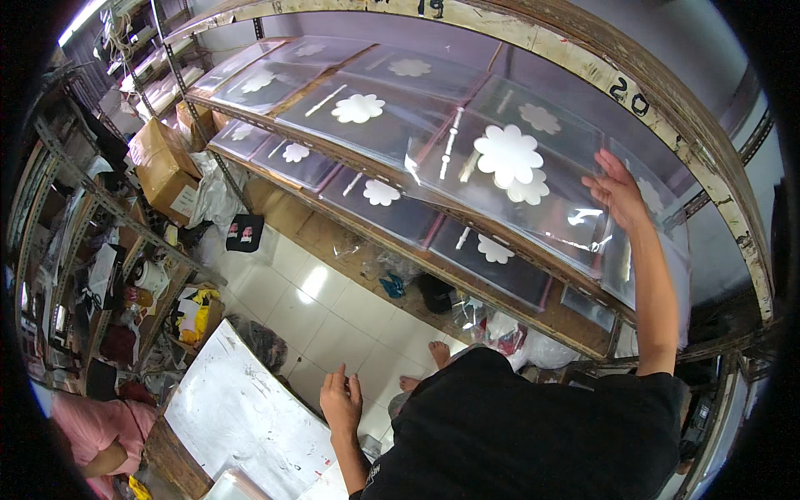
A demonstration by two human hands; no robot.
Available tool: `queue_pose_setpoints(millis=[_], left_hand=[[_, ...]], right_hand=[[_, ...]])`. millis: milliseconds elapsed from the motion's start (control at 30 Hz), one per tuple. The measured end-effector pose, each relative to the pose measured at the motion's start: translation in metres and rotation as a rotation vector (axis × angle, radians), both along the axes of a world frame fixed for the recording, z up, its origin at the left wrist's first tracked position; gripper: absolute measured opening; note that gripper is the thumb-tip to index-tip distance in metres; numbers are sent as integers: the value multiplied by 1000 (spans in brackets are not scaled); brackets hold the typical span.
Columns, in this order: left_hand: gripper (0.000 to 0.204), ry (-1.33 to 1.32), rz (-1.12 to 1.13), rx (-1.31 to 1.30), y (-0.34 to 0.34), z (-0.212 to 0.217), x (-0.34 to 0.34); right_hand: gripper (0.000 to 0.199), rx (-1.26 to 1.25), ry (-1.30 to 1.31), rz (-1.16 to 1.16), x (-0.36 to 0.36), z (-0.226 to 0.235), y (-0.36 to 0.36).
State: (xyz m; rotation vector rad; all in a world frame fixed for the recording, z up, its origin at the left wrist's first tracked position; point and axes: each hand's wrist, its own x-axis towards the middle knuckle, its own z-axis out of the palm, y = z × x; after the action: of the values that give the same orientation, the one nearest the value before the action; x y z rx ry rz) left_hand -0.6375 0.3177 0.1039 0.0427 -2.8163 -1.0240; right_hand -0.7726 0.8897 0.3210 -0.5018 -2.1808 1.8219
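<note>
A person in a black shirt stands at a long wooden shelf (575, 329), where clear plastic sheets bearing white flower-shaped cutouts lie in rows. The right hand (618, 193) reaches up with fingers spread flat, resting on the far edge of the clear plastic sheet with a large white flower cutout (508, 158), which lies on the shelf's upper tier; it presses rather than grips. The left hand (341, 402), loosely open and holding nothing, rests on the silver-covered surface (242, 417) below the shelf. The sheet appears to be being laid or straightened; squaring it with its neighbours probably calls for a light, flat push.
</note>
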Motion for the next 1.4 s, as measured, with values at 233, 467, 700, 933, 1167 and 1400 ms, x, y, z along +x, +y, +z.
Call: queue_pose_setpoints(millis=[233,467,700,933,1167,1400], left_hand=[[29,26,-103,-48,15,-13,-18],[31,-35,-182,-66,29,-12,-21],[30,-34,-156,-67,22,-16,-10],[29,-55,-141,-48,12,-27,-2],[29,-42,-142,-58,11,-29,1],[29,-47,-108,-54,1,-34,2]], right_hand=[[75,-59,-40,-114,31,-39,9],[74,-76,-20,-131,31,-47,9],[74,4,-48,-170,30,-51,11],[70,93,-40,-124,32,-57,19],[47,1155,18,-377,24,-78,59],[33,1099,-179,-95,30,-43,-8]])
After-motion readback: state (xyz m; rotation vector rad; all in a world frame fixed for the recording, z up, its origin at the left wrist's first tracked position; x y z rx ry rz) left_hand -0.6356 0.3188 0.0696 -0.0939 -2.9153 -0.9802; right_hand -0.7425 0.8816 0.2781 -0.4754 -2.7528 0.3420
